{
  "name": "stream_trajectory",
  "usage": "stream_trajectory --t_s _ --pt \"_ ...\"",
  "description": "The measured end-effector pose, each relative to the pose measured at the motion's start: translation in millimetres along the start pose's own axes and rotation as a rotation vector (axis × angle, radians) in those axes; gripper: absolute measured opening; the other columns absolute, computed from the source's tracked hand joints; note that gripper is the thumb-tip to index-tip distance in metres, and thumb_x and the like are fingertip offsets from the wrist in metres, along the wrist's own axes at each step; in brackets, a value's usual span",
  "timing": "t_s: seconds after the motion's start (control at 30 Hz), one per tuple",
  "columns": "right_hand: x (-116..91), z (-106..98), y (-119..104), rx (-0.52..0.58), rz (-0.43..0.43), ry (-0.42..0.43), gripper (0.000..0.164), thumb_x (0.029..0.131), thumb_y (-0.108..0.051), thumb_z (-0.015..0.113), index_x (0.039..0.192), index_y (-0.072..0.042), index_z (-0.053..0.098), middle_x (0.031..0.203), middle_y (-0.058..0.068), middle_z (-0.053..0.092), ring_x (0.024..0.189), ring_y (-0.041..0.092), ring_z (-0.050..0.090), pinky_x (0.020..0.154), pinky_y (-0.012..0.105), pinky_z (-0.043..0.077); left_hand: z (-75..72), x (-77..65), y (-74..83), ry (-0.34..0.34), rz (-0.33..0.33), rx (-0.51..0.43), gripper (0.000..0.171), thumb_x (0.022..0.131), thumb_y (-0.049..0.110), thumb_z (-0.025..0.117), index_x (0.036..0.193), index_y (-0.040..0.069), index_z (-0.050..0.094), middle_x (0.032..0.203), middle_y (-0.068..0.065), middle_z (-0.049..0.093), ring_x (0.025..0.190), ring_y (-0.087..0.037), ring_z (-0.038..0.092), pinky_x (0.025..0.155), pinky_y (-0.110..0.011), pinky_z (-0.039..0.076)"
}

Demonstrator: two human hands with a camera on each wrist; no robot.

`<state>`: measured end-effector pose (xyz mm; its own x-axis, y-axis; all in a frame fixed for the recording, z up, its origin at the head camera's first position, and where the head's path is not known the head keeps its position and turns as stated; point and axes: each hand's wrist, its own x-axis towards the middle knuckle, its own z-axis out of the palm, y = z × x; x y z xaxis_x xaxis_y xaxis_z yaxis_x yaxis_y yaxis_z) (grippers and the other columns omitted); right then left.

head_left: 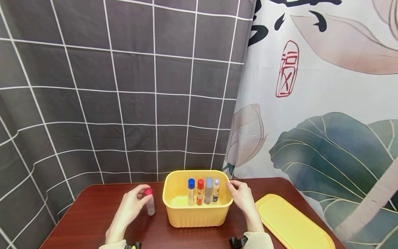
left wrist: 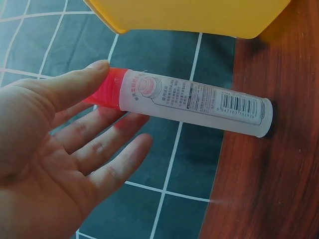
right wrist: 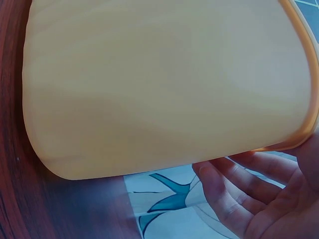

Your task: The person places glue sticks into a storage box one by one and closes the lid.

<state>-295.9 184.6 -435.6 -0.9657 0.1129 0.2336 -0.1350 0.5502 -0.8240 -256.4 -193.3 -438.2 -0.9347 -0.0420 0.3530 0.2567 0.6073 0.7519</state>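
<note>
My left hand point(head_left: 132, 207) pinches the red cap of a translucent liquid glue bottle point(left wrist: 194, 102) between thumb and fingers. The bottle stands upright on the table, left of a yellow bin point(head_left: 199, 218), its printed label and barcode showing in the left wrist view. At the bin's right side, my right hand point(head_left: 242, 195) holds the rim near the back corner, thumb at the rim and fingers by the outer wall. Inside the bin stand several similar bottles: a blue-capped one point(head_left: 191, 193), a red-capped one point(head_left: 200, 193), a pale-blue-capped one point(head_left: 208, 192) and a clear-capped one point(head_left: 216, 192).
A yellow lid point(head_left: 293, 221) lies flat on the dark red wooden table point(head_left: 84, 221), to the right of the bin. Behind the table hang a grey grid-patterned cloth point(head_left: 133, 103) and a white cloth with lotus drawings point(head_left: 264, 86).
</note>
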Motion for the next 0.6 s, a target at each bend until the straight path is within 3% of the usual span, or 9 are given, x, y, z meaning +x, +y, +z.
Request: stream_trajectory --t_s 0.3,0.6 --pt "1 -2 1 -0.008 -0.007 0.004 0.028 0.096 -0.020 0.062 0.113 0.000 0.070 0.106 0.015 0.070 0.094 0.026 0.067 0.084 0.046 0.054 -6.2 1.0 16.0 0.011 0.016 -0.011 0.031 0.084 0.008 0.077 0.114 0.006 0.068 0.102 -0.009 0.070 0.092 -0.025 0.067 0.084 -0.042 0.055" --pt "2 -2 1 -0.007 -0.006 -0.006 0.028 0.096 -0.021 0.062 0.114 0.000 0.070 0.108 0.016 0.069 0.096 0.028 0.066 0.086 0.048 0.053 -16.3 -1.7 43.0 0.052 0.098 0.001 0.033 0.082 0.004 0.078 0.114 0.007 0.068 0.101 -0.007 0.071 0.090 -0.022 0.068 0.081 -0.040 0.056"
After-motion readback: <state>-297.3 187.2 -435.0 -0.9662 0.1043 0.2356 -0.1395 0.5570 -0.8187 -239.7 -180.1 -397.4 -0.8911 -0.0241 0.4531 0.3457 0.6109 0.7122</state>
